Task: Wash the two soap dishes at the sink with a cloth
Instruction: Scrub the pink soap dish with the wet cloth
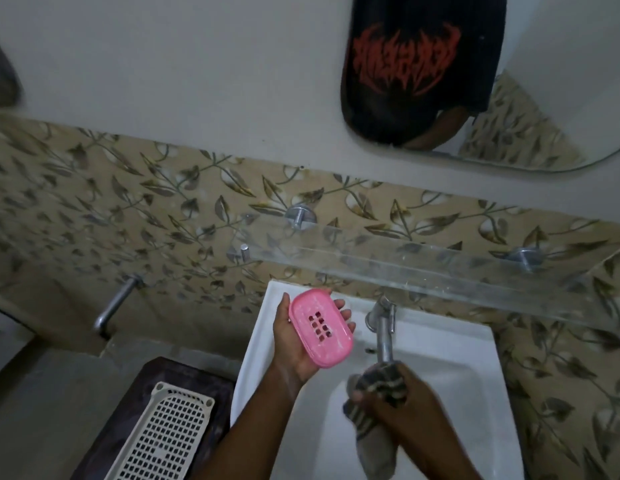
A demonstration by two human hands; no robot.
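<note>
Left hand cradles pink oval plastic soap dish above white ceramic sink. Right hand grips striped grey cloth under metal tap, right of dish.

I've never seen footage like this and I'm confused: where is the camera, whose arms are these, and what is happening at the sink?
There is one picture, from a camera worn on a person's head, looking down at their own bare hands over a white sink. The left hand holds a pink soap dish, its fingers curled under it. The right hand grips a striped cloth just below the tap. Left of the sink, a cream perforated tray, perhaps the second dish, lies on a dark stand. A glass shelf crosses above, and the mirror reflects the person's dark shirt.
</note>
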